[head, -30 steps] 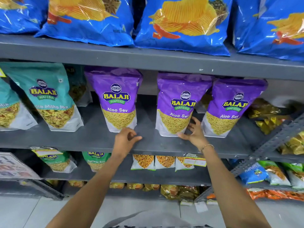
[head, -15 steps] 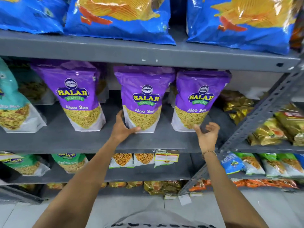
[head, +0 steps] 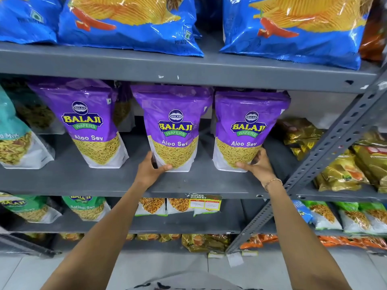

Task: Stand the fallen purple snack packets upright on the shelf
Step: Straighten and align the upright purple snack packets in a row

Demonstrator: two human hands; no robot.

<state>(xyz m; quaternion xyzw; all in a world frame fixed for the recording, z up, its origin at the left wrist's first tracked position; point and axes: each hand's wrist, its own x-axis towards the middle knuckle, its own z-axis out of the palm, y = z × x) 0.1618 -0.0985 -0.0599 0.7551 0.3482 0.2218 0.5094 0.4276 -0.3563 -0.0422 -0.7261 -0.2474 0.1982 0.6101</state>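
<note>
Purple packets are all standing upright on the grey shelf (head: 104,181): left packet (head: 88,122) untouched, left hand (head: 149,171) curling around the middle packet (head: 174,130) base, right hand (head: 258,165) cupping the right packet (head: 247,130) corner. Little seems left beyond squaring them; clear windows are showing yellow sev inside.

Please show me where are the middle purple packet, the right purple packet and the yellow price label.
middle purple packet (head: 175,124): head view, on its logo.
right purple packet (head: 249,126): head view, on its logo.
yellow price label (head: 205,203): head view, on its centre.
</note>
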